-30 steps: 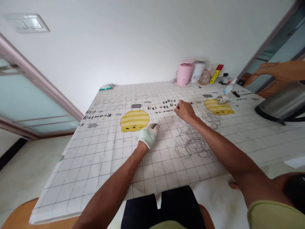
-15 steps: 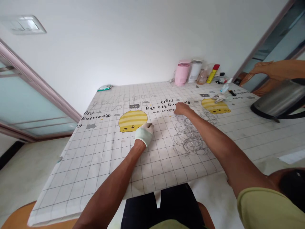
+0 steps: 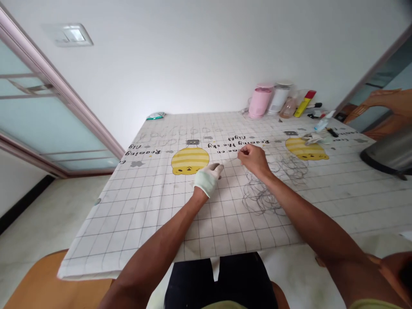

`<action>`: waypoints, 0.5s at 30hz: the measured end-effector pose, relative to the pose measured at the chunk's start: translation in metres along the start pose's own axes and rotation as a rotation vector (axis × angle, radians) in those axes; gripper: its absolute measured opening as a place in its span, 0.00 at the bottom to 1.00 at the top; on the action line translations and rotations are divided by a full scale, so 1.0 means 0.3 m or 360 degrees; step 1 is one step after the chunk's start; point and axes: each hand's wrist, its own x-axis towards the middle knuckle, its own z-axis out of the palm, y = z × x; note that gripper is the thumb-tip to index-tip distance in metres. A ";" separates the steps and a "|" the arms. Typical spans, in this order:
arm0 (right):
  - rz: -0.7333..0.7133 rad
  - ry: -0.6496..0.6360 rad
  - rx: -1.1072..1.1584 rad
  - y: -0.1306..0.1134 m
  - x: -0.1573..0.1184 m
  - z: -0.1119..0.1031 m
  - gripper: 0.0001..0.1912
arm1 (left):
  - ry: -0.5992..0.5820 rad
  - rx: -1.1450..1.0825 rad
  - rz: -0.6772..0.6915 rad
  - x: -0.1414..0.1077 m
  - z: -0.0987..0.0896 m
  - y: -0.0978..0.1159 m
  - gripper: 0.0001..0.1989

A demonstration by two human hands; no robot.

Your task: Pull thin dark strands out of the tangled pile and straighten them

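My left hand [image 3: 208,178] wears a pale glove and sits low over the gridded tablecloth [image 3: 151,223], beside a printed yellow striped balloon [image 3: 189,158]. Its thumb and fingers are pressed together; what lies between them is too fine to make out. To its right my bare right hand [image 3: 255,159] is also closed in a pinch, tips pointing left, with a gap between the two hands. Whatever it pinches is too thin to see. A loose tangle of thin dark thread or wire loops [image 3: 262,197] lies beneath and beside my right hand and forearm, partly hidden by them.
At the back right stand a pink canister [image 3: 260,103], a white one [image 3: 279,99], bottles and a red-and-yellow can [image 3: 305,104]. A crumpled glove [image 3: 317,138] lies nearer. A metal kettle [image 3: 391,148] stands far right. A green packet [image 3: 156,116] marks the back left corner.
My right hand has turned and drawn slightly nearer, so its pinched fingers now show. My left hand stays low by the printed balloon. The view has shifted left.
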 end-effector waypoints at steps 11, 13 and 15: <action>0.0062 -0.0299 0.0522 -0.062 -0.142 0.107 0.04 | 0.0116 -0.0475 -0.0056 0.026 0.003 -0.022 0.14; 0.0095 -0.0386 0.0605 -0.058 -0.158 0.120 0.04 | 0.0141 -0.0428 -0.0062 0.040 -0.001 -0.027 0.13; 0.0116 -0.0437 0.0670 -0.057 -0.172 0.129 0.04 | 0.0134 -0.0479 -0.0071 0.048 -0.007 -0.031 0.12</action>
